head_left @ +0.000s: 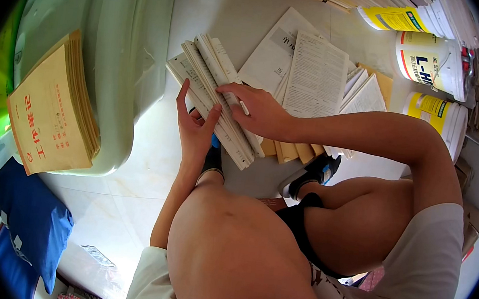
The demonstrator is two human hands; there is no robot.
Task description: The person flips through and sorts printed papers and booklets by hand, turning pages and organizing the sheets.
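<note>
Pale floor (149,155) lies under an open printed booklet (208,90) beside loose sheets (316,79); the left hand (194,123) grips its edge, the right hand (259,114) grasps its pages (212,60) (apparently leafing), so the next turn seems to need left-hand steadiness

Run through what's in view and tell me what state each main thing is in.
Paper bundle: held, pages parted.
Left hand: gripping the bundle's edge.
Right hand: on the bundle, slim white item in its fingers.
Printed sheets: loose, overlapping.
Kraft-covered stack: piled on pale green plastic.
White buckets: open or closed, unclear.
</note>
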